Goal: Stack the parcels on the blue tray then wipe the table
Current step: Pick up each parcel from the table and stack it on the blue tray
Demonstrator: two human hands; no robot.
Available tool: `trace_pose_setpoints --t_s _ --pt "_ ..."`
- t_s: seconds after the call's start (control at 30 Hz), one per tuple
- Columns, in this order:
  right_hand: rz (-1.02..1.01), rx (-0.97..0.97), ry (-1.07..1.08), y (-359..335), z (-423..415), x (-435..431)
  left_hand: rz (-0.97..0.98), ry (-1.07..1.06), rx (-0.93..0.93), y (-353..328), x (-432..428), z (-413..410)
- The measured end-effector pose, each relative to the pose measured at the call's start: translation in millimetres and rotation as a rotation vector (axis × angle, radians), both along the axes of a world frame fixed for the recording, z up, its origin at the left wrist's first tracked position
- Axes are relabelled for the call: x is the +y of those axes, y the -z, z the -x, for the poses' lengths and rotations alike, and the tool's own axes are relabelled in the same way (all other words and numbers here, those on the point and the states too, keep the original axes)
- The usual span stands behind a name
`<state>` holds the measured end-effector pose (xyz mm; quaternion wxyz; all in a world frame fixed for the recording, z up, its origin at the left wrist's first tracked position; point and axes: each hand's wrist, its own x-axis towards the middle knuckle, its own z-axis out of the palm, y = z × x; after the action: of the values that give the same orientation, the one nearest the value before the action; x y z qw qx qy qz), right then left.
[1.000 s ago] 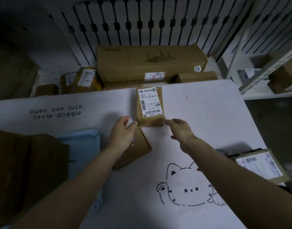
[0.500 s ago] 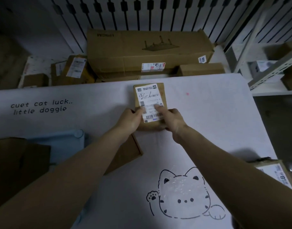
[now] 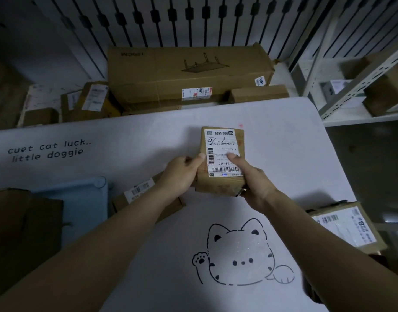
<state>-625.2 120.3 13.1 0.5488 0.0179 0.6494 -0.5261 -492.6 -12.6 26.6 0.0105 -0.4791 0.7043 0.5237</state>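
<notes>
A small brown parcel [image 3: 222, 140] with a white shipping label is held above the white table [image 3: 148, 136], tilted toward me. My left hand [image 3: 180, 174] grips its left edge and my right hand [image 3: 252, 179] grips its right edge, thumbs on the label. Under my left forearm a flat brown parcel [image 3: 137, 194] with a barcode label lies on the table. The blue tray [image 3: 81, 199] sits at the left, with a dark brown box [image 3: 24, 224] covering its left part. Another labelled parcel [image 3: 351, 226] rests at the table's right edge.
The table cover bears a cat drawing [image 3: 241, 255] and printed text [image 3: 47, 149]. Behind the table lie a long cardboard box [image 3: 189, 70] and several smaller parcels [image 3: 90, 102]. A white metal shelf [image 3: 362, 86] with boxes stands at the right.
Both hands closed on the small parcel and lifted it off the table toward me. The flat parcel's label beneath my left arm came into view.
</notes>
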Motion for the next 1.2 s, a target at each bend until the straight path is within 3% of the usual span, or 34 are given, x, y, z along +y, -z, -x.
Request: trace_pose_setpoints --t_s 0.17,0.3,0.4,0.63,0.87,1.2 --pt "0.109 -0.02 -0.049 -16 -18 20 -0.207 -0.215 0.167 -20 9 -28" --pt "0.221 -0.042 -0.103 -35 -37 39 -0.519 -0.156 0.311 -46 26 -59" --pt "0.268 -0.021 -0.175 -51 -52 53 -0.588 -0.094 0.328 -60 40 -84" --pt "0.382 0.152 -0.372 -98 -71 72 -0.424 0.009 0.392 -113 54 -132" --pt "0.438 0.441 -0.594 -144 -81 74 -0.041 0.153 0.426 -152 64 -164" --pt "0.524 0.736 -0.576 -168 -103 77 0.183 0.215 0.505 -181 82 -189"
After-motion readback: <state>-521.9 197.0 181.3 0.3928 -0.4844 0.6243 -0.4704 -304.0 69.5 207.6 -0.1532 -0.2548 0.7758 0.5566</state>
